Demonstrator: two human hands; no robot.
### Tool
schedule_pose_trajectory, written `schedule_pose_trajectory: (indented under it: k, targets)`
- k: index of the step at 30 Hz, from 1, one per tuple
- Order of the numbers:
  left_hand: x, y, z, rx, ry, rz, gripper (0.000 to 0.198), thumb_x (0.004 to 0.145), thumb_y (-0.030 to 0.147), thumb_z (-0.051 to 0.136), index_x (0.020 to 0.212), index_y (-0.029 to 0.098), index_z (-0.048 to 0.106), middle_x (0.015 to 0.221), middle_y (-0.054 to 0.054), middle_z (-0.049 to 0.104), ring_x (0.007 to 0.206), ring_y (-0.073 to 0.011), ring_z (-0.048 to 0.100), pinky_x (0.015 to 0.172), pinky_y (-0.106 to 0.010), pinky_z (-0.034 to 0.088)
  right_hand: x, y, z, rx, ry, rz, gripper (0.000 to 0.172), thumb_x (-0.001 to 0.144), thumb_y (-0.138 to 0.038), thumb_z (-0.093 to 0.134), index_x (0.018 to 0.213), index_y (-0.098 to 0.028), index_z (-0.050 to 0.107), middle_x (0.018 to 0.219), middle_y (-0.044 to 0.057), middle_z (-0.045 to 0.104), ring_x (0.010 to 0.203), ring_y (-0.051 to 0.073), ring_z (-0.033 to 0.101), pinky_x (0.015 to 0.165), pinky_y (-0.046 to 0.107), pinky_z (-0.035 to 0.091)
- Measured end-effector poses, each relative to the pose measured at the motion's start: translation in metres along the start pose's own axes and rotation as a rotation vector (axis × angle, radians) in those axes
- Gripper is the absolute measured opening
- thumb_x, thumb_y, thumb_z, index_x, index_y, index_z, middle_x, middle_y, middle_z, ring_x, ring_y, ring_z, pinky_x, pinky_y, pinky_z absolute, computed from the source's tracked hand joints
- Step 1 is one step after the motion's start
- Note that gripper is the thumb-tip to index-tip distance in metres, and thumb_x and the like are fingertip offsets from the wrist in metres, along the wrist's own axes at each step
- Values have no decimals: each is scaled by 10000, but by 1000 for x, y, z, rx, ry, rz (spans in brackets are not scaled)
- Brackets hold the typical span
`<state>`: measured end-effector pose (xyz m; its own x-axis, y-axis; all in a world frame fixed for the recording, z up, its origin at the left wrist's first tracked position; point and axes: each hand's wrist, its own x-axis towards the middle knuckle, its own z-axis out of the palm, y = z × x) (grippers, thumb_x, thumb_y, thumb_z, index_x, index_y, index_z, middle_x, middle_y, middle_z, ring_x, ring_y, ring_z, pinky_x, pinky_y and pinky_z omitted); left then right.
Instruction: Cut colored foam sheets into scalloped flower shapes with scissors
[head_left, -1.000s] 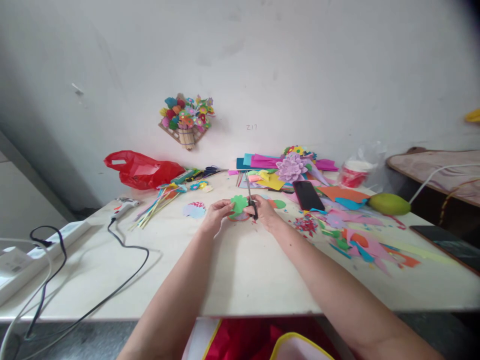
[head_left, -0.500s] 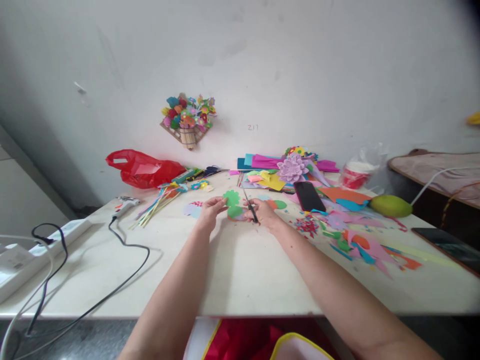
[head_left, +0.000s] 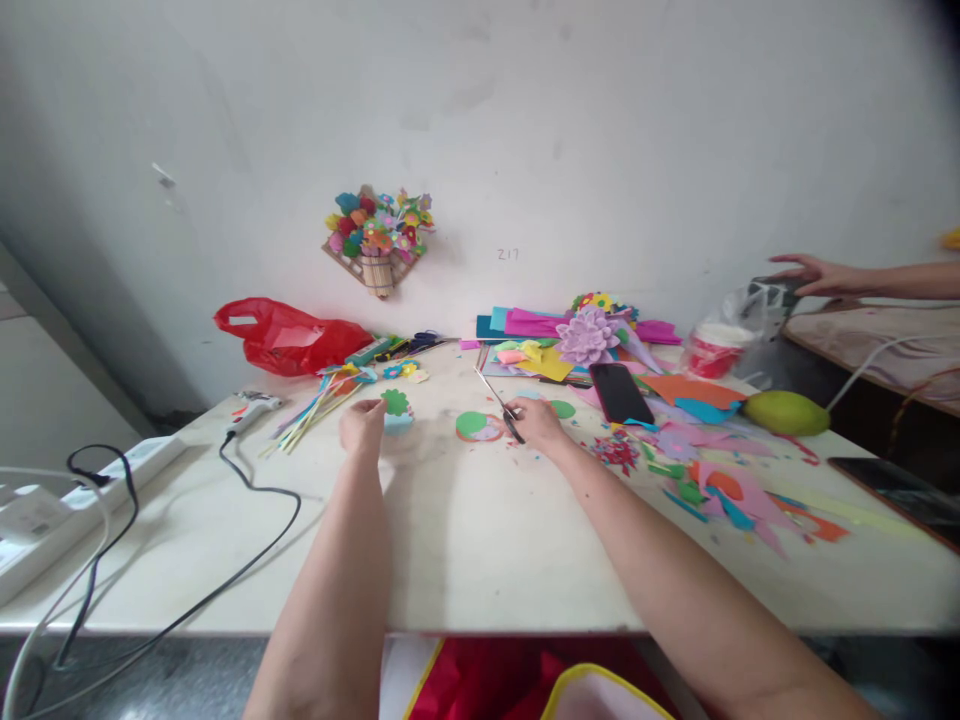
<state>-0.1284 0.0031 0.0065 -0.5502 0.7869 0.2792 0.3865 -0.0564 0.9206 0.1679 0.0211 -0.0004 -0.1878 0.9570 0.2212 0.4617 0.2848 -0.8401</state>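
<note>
My left hand [head_left: 363,427] is pinched on the edge of a green scallop-edged flower cutout [head_left: 396,402], low over the table. Just below that cutout lies a light blue piece [head_left: 397,423], partly covered by it. My right hand [head_left: 534,423] grips a pair of scissors [head_left: 493,386] by the black handles, with the blades pointing up and left, away from me. Between my hands lies a round green piece [head_left: 471,425], overlapping a pinkish, red-edged piece [head_left: 491,431]. Beyond my right hand, another green round piece [head_left: 562,409] shows.
Foam scraps [head_left: 739,500] and a phone [head_left: 621,393] lie on the right, near a green fruit [head_left: 786,412]. A glue gun [head_left: 255,408], its cord and a power strip [head_left: 142,470] are on the left. Another person's hand [head_left: 817,275] holds something dark at the far right.
My left hand has moved left with the green flower cutout, away from the scissors. The round green piece is left on the table. Another person's hand has appeared at the right.
</note>
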Motion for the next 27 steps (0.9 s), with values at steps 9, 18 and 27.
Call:
schedule_pose_trajectory:
  k: [9,18,27]
  targets:
    - [-14,12,9,567,165,-35,579,654,460,659,1157,181,599,1276,-194,554,1265,-394,385,1019,-483,306,-6,-6,-7,-354,79,-69,214,695,-346,670,850,-211,730,756,41,708,689,178,594,561,243,344]
    - [-12,-6,16,771,-65,5,899,591,595,683,1332,155,427,1379,-219,465,1284,-407,384,1034,-498,272,-6,-9,-10,-515,10,18,286,748,-358,636,968,-203,734,897,71,725,834,190,643,681,240,417]
    - [-18,8,15,804,-27,2,753,684,557,631,1298,136,513,1348,-188,509,1255,-387,384,975,-466,341,-15,-21,-11,-723,12,25,301,782,-329,572,1012,-219,732,980,91,730,945,220,655,742,255,443]
